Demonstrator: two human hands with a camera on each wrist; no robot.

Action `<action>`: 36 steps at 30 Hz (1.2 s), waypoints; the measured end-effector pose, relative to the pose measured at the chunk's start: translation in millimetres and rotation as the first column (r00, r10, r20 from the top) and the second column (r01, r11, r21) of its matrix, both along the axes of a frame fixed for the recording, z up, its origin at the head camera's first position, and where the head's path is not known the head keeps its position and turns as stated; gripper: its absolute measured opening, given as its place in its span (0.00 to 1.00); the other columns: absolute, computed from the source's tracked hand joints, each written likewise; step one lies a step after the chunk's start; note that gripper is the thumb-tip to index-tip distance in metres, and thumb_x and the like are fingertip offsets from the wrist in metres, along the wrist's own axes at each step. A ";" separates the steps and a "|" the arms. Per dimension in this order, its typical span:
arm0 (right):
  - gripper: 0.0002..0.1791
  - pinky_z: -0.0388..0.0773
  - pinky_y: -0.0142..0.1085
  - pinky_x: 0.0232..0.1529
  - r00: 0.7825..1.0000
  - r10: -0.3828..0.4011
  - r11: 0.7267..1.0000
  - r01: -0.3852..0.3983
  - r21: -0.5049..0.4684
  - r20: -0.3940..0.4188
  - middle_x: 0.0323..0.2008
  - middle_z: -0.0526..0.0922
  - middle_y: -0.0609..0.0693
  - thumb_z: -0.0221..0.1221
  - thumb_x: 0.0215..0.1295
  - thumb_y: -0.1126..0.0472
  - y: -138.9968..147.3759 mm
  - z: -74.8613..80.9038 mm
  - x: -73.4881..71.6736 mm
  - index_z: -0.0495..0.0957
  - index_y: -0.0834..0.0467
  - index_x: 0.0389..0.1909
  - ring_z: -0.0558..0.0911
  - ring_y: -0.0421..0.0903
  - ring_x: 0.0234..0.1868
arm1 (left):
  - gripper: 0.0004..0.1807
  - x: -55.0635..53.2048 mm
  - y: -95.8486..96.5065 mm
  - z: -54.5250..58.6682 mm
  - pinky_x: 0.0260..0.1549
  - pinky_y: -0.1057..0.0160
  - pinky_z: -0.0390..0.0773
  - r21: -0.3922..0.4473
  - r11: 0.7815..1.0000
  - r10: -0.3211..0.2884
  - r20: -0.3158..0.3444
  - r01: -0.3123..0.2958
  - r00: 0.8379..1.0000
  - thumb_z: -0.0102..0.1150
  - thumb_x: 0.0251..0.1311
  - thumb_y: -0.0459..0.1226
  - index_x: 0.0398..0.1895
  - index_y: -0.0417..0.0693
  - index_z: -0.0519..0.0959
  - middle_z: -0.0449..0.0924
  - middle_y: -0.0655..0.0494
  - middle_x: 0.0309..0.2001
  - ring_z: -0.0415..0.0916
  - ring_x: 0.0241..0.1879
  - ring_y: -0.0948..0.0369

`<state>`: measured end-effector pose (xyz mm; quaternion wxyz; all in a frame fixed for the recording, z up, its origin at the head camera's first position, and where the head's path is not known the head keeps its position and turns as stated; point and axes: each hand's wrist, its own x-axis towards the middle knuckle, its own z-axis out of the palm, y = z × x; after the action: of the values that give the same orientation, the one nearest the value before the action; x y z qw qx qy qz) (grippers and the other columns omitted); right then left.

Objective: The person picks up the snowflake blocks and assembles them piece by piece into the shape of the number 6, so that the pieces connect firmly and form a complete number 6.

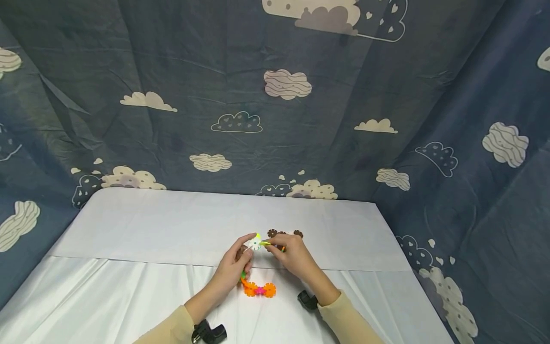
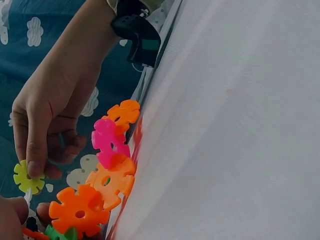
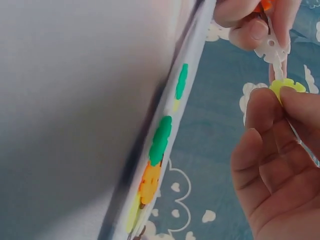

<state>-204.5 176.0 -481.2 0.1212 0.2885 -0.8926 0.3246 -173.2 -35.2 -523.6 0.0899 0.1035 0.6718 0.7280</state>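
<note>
Yellow notched flower disc [image 2: 21, 179]: the right hand [image 1: 296, 258] pinches it between thumb and forefinger, the other fingers loosely bent beneath, and its rim meets a white piece seen edge-on at the left hand. Thumb and fingers of the left hand [image 1: 229, 267] are closed on a white notched disc [image 3: 271, 50], held just above the table in front of the person.

Below the left hand hangs a curved chain of joined discs: a green disc [image 2: 62, 232] close by the fingers, then an orange disc [image 2: 67, 220], a second orange one, a pink disc [image 2: 111, 142] and an orange end disc [image 2: 125, 112]. Beyond the right hand lie brown discs [image 1: 298, 233], partly hidden by it. Seen edge-on in the right wrist view are green pieces [image 3: 161, 140] and an orange piece [image 3: 150, 182].

Farther out come black wrist cameras [image 1: 307, 301], cream sleeves [image 1: 348, 320], the white-covered table [image 1: 172, 229] and a dark blue cloud-print curtain [image 1: 193, 71].
</note>
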 end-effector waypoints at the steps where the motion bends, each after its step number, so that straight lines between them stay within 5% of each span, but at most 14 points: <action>1: 0.06 0.83 0.27 0.34 1.000 0.003 1.000 -0.003 0.003 -0.012 0.36 0.92 0.49 0.71 0.68 0.65 -0.6 -0.7 -0.1 0.92 0.58 0.44 0.83 0.34 0.31 | 0.24 0.3 0.0 0.3 0.22 0.69 0.77 0.004 1.000 -0.005 0.003 0.005 1.000 0.48 0.84 0.37 0.78 0.56 0.68 0.69 0.54 0.28 0.68 0.23 0.64; 13: 0.03 0.84 0.27 0.35 0.995 0.013 0.999 -0.016 -0.036 -0.096 0.32 0.91 0.50 0.70 0.67 0.67 -5.8 -5.0 2.9 0.92 0.61 0.39 0.84 0.36 0.29 | 0.23 2.6 0.5 -0.4 0.25 0.68 0.76 0.056 0.997 -0.065 0.066 0.062 0.996 0.43 0.86 0.39 0.79 0.51 0.63 0.68 0.54 0.27 0.66 0.23 0.64; 21: 0.02 0.84 0.28 0.35 0.995 0.022 0.999 -0.027 -0.045 -0.092 0.31 0.91 0.49 0.70 0.67 0.66 -6.3 -6.2 2.1 0.91 0.60 0.38 0.82 0.33 0.28 | 0.24 3.2 -0.5 0.6 0.25 0.68 0.77 0.019 0.998 -0.058 0.031 0.058 0.998 0.45 0.85 0.39 0.79 0.51 0.62 0.68 0.55 0.27 0.67 0.23 0.64; 36: 0.11 0.83 0.27 0.34 0.999 0.010 1.000 -0.009 -0.030 0.031 0.40 0.93 0.51 0.70 0.68 0.65 -0.7 -5.0 -0.1 0.91 0.58 0.50 0.84 0.35 0.30 | 0.23 -0.7 -1.1 -0.3 0.23 0.69 0.77 0.014 1.000 -0.006 0.011 0.006 1.000 0.51 0.83 0.39 0.77 0.54 0.67 0.70 0.54 0.28 0.69 0.23 0.64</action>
<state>-204.5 175.3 -486.2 0.1101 0.2860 -0.8880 0.3428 -173.9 -36.3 -523.9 0.0951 0.1022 0.6657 0.7331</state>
